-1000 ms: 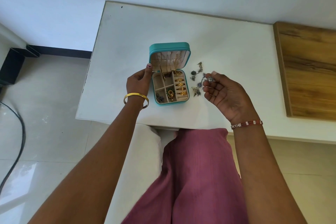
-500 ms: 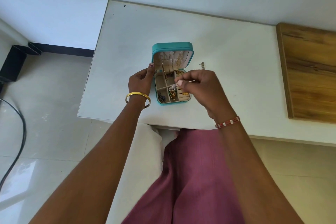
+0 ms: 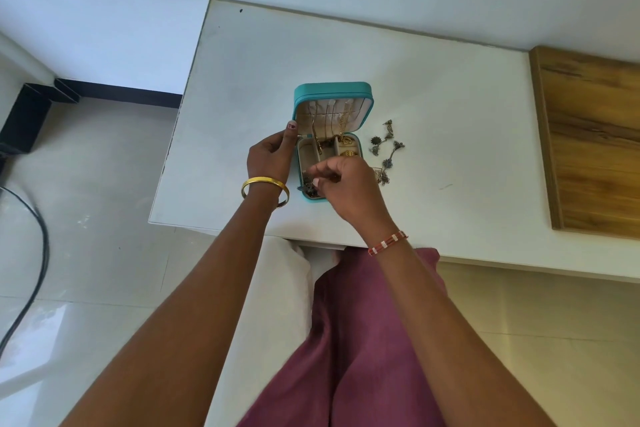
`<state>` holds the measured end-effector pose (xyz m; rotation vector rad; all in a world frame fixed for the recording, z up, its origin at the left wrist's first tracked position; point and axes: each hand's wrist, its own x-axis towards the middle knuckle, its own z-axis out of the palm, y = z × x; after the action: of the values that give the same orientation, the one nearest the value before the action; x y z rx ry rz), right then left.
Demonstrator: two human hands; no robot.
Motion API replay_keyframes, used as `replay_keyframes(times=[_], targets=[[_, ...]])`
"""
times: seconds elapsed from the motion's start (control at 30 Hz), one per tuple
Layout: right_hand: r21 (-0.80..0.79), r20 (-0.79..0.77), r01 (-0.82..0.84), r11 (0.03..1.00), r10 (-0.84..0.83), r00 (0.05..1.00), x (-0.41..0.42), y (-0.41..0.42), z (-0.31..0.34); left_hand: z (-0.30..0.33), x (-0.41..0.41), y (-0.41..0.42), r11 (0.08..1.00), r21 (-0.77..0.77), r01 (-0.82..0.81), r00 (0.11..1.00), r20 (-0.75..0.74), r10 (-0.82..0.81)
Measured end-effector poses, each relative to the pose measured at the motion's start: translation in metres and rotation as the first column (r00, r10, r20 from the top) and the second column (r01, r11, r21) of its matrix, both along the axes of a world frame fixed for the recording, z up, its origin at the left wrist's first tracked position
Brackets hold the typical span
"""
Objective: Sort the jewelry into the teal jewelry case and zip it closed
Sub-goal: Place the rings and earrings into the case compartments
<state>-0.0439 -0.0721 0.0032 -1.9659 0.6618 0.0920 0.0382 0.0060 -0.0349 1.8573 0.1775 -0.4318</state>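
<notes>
Her right hand (image 3: 341, 184), which a second ago held a silver earring beside the open teal jewelry case (image 3: 332, 94), now pinches it over the near-left compartment while her left hand (image 3: 272, 158) grips the case's side, leaving several dark earrings (image 3: 386, 153) still to sort.

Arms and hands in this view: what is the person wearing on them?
Both arms are bare, with no sleeves. The left wrist carries a plain gold bangle. The right wrist has a thin red-and-white beaded bracelet. The left thumb shows dark pink nail polish, partly worn.
</notes>
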Motion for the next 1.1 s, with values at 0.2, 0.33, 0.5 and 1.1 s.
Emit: replay_keyframes(times=[0.2, 0.33, 0.5, 1.1], targets=[[-0.027, 0.119, 0.203, 0.979, -0.198, 0.973, -0.017, -0.025, -0.006, 0.0, 0.0, 0.001, 1.0, -0.011, 0.002, 1.0, -0.012, -0.002], [-0.124, 0.117, 0.428, 0.895, -0.416, 0.902, -0.035, -0.056, -0.024, 0.0, -0.001, 0.001, 1.0, -0.022, -0.004, 1.0, -0.011, 0.004], [-0.277, 0.076, 0.396, 0.875, -0.391, 0.917, -0.041, -0.065, -0.043, 0.0, -0.001, 0.001, 1.0, -0.022, -0.006, 1.0, -0.011, 0.005], [0.077, 0.001, 0.444, 0.893, -0.446, 0.895, -0.049, -0.078, -0.041, 0.0, 0.0, 0.001, 1.0, -0.02, -0.004, 1.0, -0.013, 0.003]])
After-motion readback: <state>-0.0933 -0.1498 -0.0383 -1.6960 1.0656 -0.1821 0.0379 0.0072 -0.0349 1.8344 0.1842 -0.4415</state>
